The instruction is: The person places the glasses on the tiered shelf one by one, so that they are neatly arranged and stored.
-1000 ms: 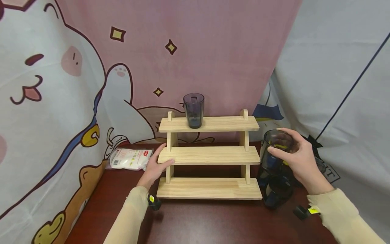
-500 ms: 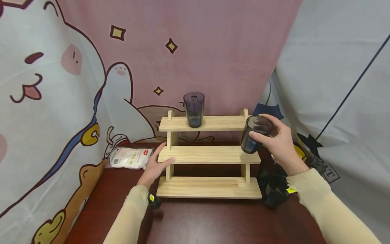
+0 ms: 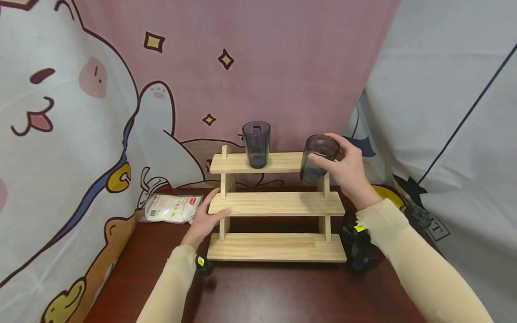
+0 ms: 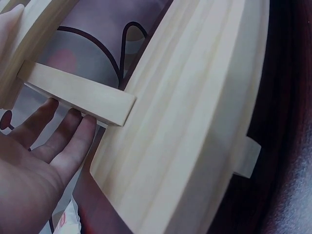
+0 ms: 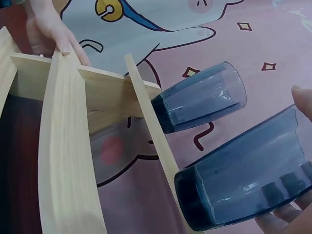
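My right hand [image 3: 349,174] grips a dark tinted drinking glass [image 3: 310,169] near its rim, thumb on one side and fingers round the other. That glass overlaps the right part of the top shelf in the head view. A matching glass [image 3: 256,147] stands upright on the same shelf, left of the middle. My left hand [image 3: 203,220] holds the left end of the three-tier wooden rack [image 3: 276,204], its thumb on the middle shelf. In the left wrist view its fingers [image 4: 73,151] reach to the side post [image 4: 83,92].
Dark glassware [image 3: 361,255] stands on the red-brown table [image 3: 274,291] beside the rack's lower right, partly behind the right sleeve. A white plastic packet [image 3: 173,209] lies left of the rack. A printed cloth [image 3: 303,67] hangs close behind.
My right hand has carried its glass up and leftward, from beside the rack's right end to the top shelf. My left hand stays on the rack.
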The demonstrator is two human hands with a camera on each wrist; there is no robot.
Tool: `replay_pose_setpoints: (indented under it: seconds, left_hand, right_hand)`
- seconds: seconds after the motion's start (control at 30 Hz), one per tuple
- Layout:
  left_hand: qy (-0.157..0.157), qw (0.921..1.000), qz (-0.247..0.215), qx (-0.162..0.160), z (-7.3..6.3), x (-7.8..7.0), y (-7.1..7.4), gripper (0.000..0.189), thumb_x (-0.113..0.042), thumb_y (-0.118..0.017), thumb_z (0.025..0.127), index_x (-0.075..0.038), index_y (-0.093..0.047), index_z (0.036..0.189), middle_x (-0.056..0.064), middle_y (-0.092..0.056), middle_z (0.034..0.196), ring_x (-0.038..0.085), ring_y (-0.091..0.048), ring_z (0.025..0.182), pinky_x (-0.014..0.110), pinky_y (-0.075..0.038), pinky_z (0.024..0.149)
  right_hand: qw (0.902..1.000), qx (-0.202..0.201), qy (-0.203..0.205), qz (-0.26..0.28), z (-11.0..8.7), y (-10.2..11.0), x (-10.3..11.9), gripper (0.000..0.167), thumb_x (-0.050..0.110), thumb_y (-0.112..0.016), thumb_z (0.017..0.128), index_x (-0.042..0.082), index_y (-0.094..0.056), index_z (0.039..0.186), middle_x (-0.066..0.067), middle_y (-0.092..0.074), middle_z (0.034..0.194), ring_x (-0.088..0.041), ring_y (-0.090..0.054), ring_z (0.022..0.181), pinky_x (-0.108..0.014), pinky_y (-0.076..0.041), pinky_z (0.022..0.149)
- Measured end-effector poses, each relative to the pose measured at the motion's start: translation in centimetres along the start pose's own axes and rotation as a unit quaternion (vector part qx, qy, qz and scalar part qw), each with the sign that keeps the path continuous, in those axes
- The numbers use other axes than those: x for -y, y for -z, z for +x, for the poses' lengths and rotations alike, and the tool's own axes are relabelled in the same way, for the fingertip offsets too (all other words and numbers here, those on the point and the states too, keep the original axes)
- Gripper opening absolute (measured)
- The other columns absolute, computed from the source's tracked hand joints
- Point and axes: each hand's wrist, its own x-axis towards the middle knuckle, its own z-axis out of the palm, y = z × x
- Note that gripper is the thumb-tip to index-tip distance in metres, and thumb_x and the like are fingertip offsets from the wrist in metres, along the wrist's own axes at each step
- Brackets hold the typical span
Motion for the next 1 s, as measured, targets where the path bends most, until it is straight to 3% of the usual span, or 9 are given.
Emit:
replay_pose_setpoints:
  seconds: [0.13, 0.53, 0.77, 1.0]
  left_hand:
    - [-0.002, 1.0000, -0.001, 0.003, -0.7, -1.0, -0.1, 0.089, -0.022, -0.085, 0.091, -0.028, -0.036, 0.165, 0.010, -0.039, 0.165, 0.029, -0.047, 0.139, 0.046, -0.042, 0.112]
    - [0.005, 1.0000, -0.007, 0.003, -0.7, -1.2, 0.1, 0.089, -0.023, -0.086, 0.091, -0.031, -0.037, 0.164, 0.008, -0.036, 0.167, 0.030, -0.044, 0.142, 0.047, -0.043, 0.112]
    - [0.004, 1.0000, 0.002, 0.004, -0.7, -1.2, 0.1, 0.089, -0.024, -0.086, 0.091, -0.031, -0.036, 0.164, 0.008, -0.033, 0.169, 0.031, -0.041, 0.145, 0.048, -0.042, 0.113]
    - [0.010, 0.9999, -0.002, 0.007, -0.7, -1.4, 0.1, 0.089, -0.025, -0.086, 0.091, -0.033, -0.036, 0.164, 0.007, -0.030, 0.170, 0.031, -0.038, 0.147, 0.050, -0.042, 0.112]
  right_hand:
    - [0.9999, -0.002, -0.012, 0.005, 0.7, -0.8, -0.2, 0.058, 0.026, -0.087, 0.090, 0.015, -0.063, 0.141, -0.011, -0.064, 0.128, -0.017, -0.063, 0.107, -0.022, -0.055, 0.081]
    - [0.9984, 0.014, -0.045, -0.031, 2.9, -2.5, -0.1, 0.071, 0.042, -0.089, 0.086, 0.024, -0.057, 0.147, -0.006, -0.063, 0.131, -0.019, -0.061, 0.114, -0.025, -0.053, 0.086]
    - [0.9955, 0.033, -0.077, -0.045, 4.3, -3.0, -0.2, 0.091, 0.052, -0.085, 0.086, 0.025, -0.042, 0.161, -0.004, -0.057, 0.138, -0.019, -0.057, 0.116, -0.037, -0.051, 0.095]
    - [0.9956, 0.043, -0.080, -0.025, 5.4, -3.4, -0.6, 0.088, 0.045, -0.084, 0.090, 0.023, -0.038, 0.162, -0.007, -0.052, 0.146, -0.022, -0.054, 0.126, -0.048, -0.048, 0.106]
